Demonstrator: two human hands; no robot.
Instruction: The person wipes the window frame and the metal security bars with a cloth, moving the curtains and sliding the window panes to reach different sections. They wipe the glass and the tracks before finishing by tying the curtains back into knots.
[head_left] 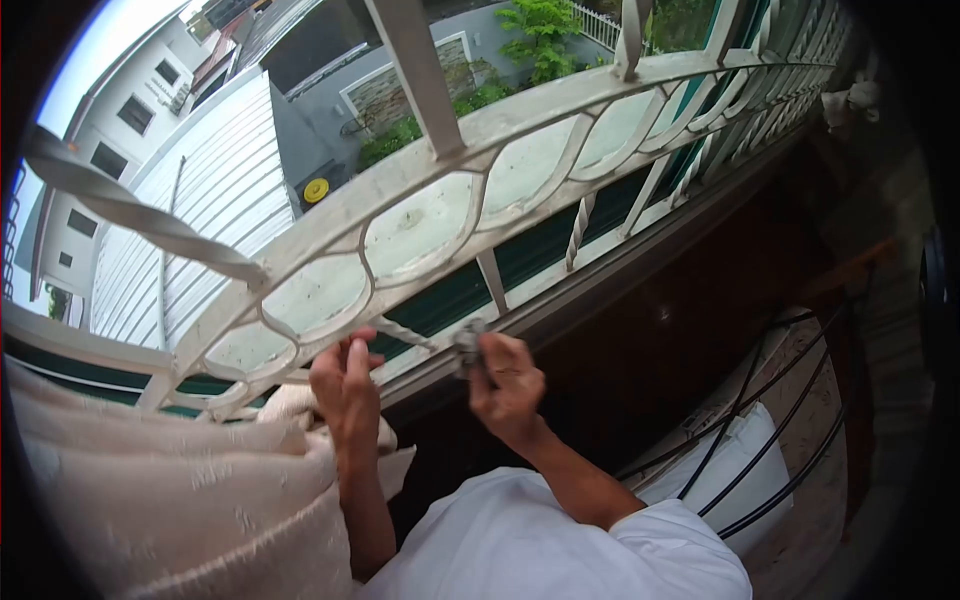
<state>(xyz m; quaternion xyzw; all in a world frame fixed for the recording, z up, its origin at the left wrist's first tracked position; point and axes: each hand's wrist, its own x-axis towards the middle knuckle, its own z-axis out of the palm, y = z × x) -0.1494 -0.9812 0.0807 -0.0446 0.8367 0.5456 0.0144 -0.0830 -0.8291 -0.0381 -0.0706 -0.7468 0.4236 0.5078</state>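
Observation:
A white metal window grille (pixel 340 225) with curved loops and twisted bars crosses the view. My left hand (pixel 348 378) is at the grille's lower rail, fingers bent, the tips near a twisted bar; whether they pinch anything is too small to tell. To its right, my right hand (pixel 508 385) is closed on a small, blurred grey cloth (pixel 467 348), held close to the window ledge (pixel 520 312). A light pink curtain (pixel 200 480) hangs at the lower left, its gathered part beside my left wrist.
Beyond the grille are a corrugated metal roof (pixel 190 210), a white building (pixel 125 95) and green plants (pixel 540 40). At the lower right, black curved metal bars (pixel 790 420) stand over a white object (pixel 745 470). A dark brown surface (pixel 650 330) lies below the ledge.

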